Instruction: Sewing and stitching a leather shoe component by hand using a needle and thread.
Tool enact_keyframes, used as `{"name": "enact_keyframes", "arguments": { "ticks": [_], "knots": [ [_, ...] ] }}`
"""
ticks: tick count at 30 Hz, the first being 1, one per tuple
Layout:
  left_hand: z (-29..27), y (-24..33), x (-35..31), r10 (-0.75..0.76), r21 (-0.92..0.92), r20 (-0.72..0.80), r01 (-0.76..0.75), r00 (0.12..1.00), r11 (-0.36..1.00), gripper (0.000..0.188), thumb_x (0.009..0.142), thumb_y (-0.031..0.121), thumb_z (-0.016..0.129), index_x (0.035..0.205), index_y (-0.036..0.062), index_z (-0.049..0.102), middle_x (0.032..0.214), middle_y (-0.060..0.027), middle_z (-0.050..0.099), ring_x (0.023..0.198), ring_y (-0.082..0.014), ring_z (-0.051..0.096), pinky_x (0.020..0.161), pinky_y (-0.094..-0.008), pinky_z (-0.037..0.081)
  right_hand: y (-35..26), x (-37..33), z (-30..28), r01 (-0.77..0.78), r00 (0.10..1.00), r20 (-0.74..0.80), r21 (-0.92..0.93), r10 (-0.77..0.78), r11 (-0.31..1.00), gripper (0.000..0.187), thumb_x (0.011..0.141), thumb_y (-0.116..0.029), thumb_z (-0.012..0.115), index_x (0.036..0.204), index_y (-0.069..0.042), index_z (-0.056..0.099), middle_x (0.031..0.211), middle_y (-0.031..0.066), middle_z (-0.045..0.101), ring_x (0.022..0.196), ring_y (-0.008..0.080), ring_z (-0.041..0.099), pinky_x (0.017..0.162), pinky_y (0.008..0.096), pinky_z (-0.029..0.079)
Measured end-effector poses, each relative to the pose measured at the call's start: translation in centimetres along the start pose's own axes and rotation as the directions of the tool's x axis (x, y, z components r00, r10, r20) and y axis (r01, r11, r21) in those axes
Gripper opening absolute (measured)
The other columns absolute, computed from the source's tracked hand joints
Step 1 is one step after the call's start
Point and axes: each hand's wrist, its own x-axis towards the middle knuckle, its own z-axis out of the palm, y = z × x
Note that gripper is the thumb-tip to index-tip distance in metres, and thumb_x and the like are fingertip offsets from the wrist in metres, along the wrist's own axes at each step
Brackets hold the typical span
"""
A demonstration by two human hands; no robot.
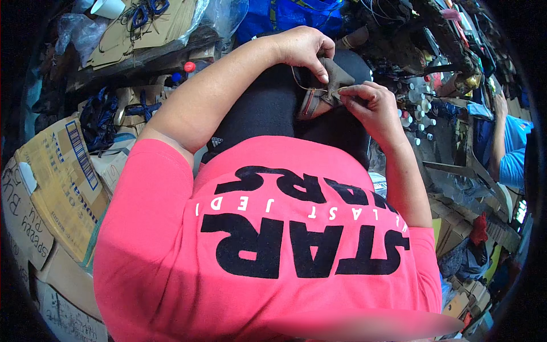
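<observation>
In my lap, between my knees, lies a brown leather shoe piece that looks like a shoe upper, with a reddish strip along its near side. My left hand grips its upper left edge, thumb pressed on the leather and fingers curled around it. A thin pale cord loops out from the left side of the piece and crosses its middle. At the right side of the leather, my right hand pinches the cord between thumb and forefinger. Shadow and fingers hide part of the piece.
Cardboard boxes are stacked on my left. Flat cardboard with blue-handled scissors lies at the upper left, and a blue bag is ahead. Several small white-capped bottles stand right. Another person's blue sleeve shows far right.
</observation>
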Motion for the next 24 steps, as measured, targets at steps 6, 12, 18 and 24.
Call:
{"name": "enact_keyframes", "arguments": {
  "ticks": [6,12,18,24],
  "knots": [
    [0.0,-0.1,0.0,0.005,-0.053,0.011,-0.004,1.0,0.999,0.043,0.056,0.027,0.083,0.088,0.005,0.064,0.078,-0.0079,0.063,0.074,-0.0174,0.059,0.066,-0.0307,0.046,2.5,0.0,1.1,-0.078,0.997,0.001,0.25,0.08,0.965,0.017,0.073,-0.005,0.07,0.089,-0.01,0.071,0.069,0.0073,0.057,0.063,0.019,0.057,0.06,0.0291,0.045],
    [0.3,-0.4,-0.1,0.038,0.079,-0.054,-0.033,0.998,0.996,0.046,0.055,0.029,0.083,0.09,0.0052,0.064,0.083,-0.0108,0.063,0.077,-0.023,0.061,0.068,-0.0329,0.047,1.3,0.2,1.1,-0.033,0.999,0.011,0.047,0.033,0.998,0.017,0.071,-0.007,0.071,0.087,-0.013,0.071,0.076,0.0043,0.057,0.076,0.0188,0.057,0.068,0.0323,0.043],
    [0.3,-0.2,-0.3,0.007,0.093,-0.059,-0.001,0.998,0.996,0.046,0.054,0.028,0.083,0.09,0.0057,0.064,0.083,-0.0111,0.063,0.078,-0.0234,0.061,0.067,-0.0333,0.047,0.4,1.2,-0.4,0.268,0.96,0.011,-0.325,-0.28,0.907,0.013,0.071,-0.015,0.07,0.083,-0.019,0.07,0.075,0.0025,0.057,0.078,0.023,0.056,0.077,0.0373,0.038],
    [0.1,-0.1,0.0,0.021,0.074,-0.007,-0.02,1.0,0.997,0.047,0.054,0.029,0.083,0.091,0.0058,0.064,0.082,-0.0108,0.061,0.079,-0.0261,0.059,0.068,-0.0345,0.047,1.0,0.6,2.2,0.125,0.985,-0.116,-0.059,-0.131,0.99,0.011,0.07,-0.016,0.072,0.08,-0.013,0.068,0.07,0.0054,0.058,0.071,0.0264,0.057,0.07,0.0353,0.04]
  ]
}}
